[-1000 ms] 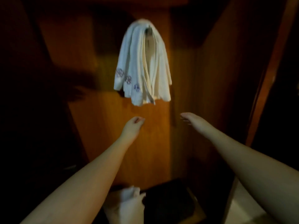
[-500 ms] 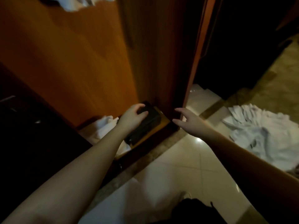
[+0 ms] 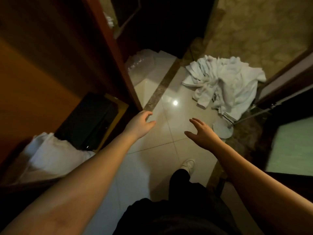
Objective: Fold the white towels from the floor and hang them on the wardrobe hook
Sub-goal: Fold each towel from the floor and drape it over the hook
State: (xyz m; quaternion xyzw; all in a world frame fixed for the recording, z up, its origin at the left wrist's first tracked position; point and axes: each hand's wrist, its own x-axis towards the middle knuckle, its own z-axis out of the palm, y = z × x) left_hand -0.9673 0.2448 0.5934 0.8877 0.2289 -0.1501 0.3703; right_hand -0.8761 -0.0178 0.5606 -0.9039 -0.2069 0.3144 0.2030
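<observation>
The view has swung away from the hook, where a folded towel hung a second ago, and now looks down at the floor (image 3: 162, 150). Both hands are empty with fingers loosely spread: the left hand (image 3: 139, 123) hovers near the wardrobe door's edge (image 3: 118, 53), the right hand (image 3: 201, 131) reaches toward the far right. There the pile of white towels (image 3: 227, 83) lies crumpled on the tiles, well apart from either hand. One towel seems done; the next step is likely picking another from this heap. More white cloth (image 3: 50, 155) sits low in the wardrobe at near left.
</observation>
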